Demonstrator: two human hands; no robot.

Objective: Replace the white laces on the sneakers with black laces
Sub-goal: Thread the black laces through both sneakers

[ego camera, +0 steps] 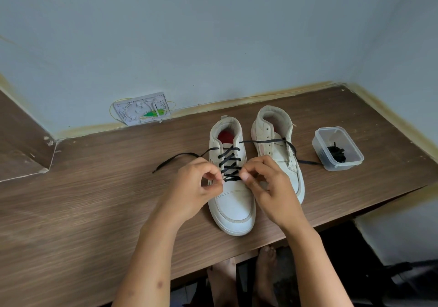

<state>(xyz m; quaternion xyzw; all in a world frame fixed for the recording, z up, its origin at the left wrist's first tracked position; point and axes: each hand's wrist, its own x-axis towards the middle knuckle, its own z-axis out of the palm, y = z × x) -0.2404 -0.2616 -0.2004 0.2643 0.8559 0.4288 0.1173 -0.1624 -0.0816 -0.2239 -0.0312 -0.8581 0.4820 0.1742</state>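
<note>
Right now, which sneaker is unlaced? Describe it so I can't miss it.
On the wooden table, two white sneakers stand side by side. Take the sneaker nearer the clear plastic container. Its eyelets are bare, while its neighbour carries a crossed black lace.

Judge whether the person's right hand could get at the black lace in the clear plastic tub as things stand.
Probably yes. The clear plastic tub stands open, no lid, on the table right of both sneakers, and nothing lies between. But the right hand pinches the lacing on the near sneaker, so it must let go first.
</note>
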